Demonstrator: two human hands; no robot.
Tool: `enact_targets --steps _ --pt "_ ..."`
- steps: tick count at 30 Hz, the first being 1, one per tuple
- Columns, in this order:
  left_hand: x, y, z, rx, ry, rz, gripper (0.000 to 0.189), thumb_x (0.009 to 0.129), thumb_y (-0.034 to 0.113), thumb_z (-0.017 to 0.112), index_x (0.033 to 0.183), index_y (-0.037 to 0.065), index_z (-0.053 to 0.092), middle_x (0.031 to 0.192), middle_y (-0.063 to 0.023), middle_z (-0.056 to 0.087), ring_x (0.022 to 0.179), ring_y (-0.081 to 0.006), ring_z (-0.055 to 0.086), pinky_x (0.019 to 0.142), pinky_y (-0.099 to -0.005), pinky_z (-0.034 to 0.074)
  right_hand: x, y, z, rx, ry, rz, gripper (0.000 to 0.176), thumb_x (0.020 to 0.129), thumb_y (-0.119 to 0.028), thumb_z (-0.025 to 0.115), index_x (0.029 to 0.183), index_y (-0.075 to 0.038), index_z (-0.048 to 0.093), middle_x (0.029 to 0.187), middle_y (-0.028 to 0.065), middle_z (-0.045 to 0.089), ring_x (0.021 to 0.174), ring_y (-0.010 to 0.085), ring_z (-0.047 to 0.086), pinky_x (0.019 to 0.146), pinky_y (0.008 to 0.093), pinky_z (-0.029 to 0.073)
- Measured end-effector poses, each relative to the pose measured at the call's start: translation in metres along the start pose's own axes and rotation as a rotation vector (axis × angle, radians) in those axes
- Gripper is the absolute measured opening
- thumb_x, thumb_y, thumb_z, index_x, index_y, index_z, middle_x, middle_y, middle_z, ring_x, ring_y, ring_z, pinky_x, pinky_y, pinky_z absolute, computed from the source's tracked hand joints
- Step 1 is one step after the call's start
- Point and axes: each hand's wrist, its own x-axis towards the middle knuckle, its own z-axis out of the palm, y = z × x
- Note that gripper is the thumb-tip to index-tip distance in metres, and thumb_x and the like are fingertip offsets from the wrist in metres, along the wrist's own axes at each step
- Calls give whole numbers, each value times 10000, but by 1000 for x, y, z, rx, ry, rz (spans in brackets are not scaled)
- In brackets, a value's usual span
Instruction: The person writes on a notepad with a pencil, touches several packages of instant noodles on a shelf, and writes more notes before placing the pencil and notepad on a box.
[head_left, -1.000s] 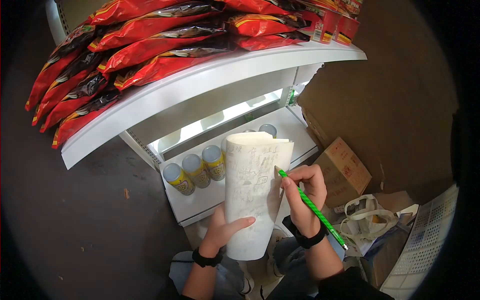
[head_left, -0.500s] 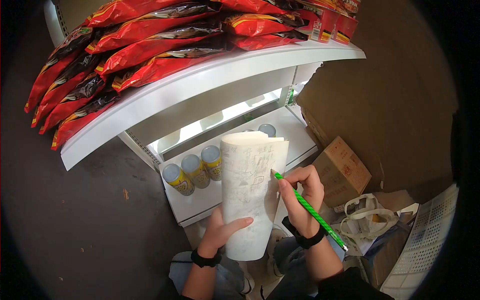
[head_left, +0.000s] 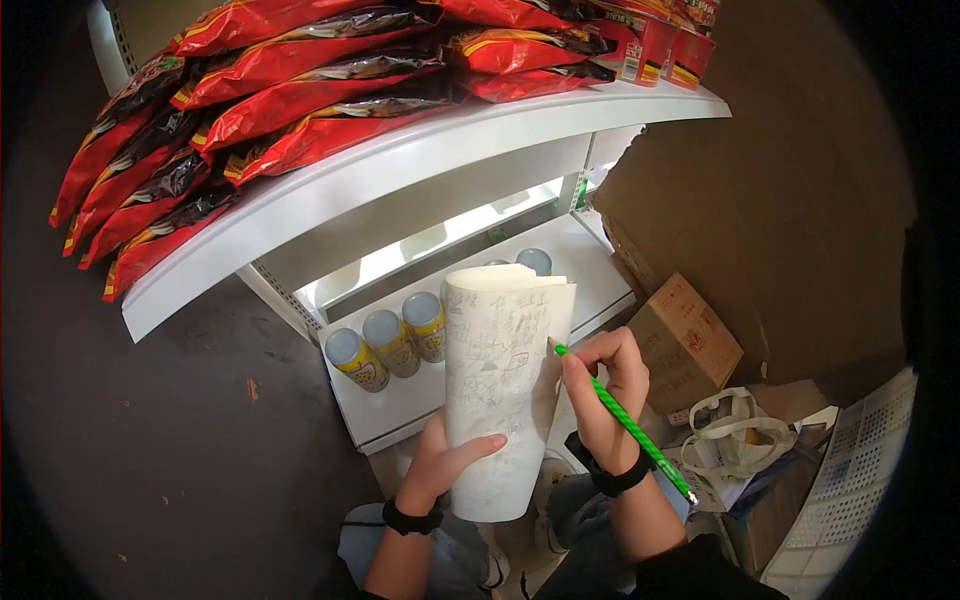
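Observation:
A folded sheaf of paper (head_left: 500, 420) covered in pencil writing and small sketches is upright in front of me. My left hand (head_left: 455, 462) grips its lower left part, thumb lying across the front and fingers hidden behind. My right hand (head_left: 608, 395) pinches a green striped pencil (head_left: 625, 422) between thumb and fingers. The pencil's tip is right at the paper's right edge, beside the upper writing. Behind the paper, several yellow cans with grey lids (head_left: 383, 330) stand in a row on the low white shelf, some partly covered by the sheaf.
Red packets (head_left: 320, 130) are stacked on the curved white upper shelf (head_left: 420, 150), with red cartons (head_left: 660, 50) at its right end. On the right are a large brown cardboard sheet (head_left: 770, 200), a cardboard box (head_left: 690, 345), a cream bag (head_left: 740, 430) and a white perforated basket (head_left: 850, 480).
The pencil tip has shifted very slightly right along with my right hand. The paper has turned and moved a touch to the right. Everything else stays in place.

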Motion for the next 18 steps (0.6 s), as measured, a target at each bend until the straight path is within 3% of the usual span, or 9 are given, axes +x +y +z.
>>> enact_targets --steps 4,6,18 --pt "1 0 0 -15 0 1 480 684 110 659 1104 -39 480 1027 -129 573 921 -179 551 809 -294 423 0 -1 1 -15 34 6 137 739 -44 613 753 -19 479 618 27 510 545 81 439 504 219 354" --pt "0 1 0 -7 -5 -4 479 685 112 658 1103 -39 481 1025 -128 574 921 -178 551 808 -294 424 -1 -1 -1 -18 6 56 113 781 -36 556 793 -24 444 720 30 509 645 70 440 600 203 360" --pt "1 0 0 -16 -9 -2 470 686 122 661 1091 -42 488 1016 -126 579 911 -178 555 804 -294 425 -1 -3 0 -52 6 22 107 773 -16 548 779 -27 441 703 29 510 628 72 442 591 201 356"
